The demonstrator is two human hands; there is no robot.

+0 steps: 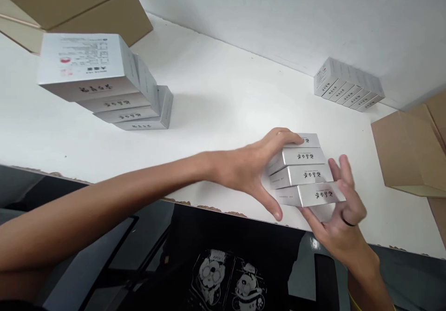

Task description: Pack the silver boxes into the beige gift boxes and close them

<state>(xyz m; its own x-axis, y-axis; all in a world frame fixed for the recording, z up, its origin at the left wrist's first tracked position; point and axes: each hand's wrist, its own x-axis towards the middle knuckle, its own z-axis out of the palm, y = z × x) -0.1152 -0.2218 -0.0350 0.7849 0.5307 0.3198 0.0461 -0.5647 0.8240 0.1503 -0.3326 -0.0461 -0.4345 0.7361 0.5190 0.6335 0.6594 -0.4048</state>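
- Four white boxes (pixel 306 176) at 4 o'clock on the counter (pixel 216 92).
- Left hand (pixel 256 164): grip open, fingertips touching the farthest box (pixel 311 140).
- Right hand (pixel 339 218): gripping the nearest box (pixel 322 195).

Four closed white rectangular cardboard boxes (pixel 308 175) sit together, slightly staggered, near the front edge of my white table (pixel 223 115), their dark-lettered narrow faces toward me.
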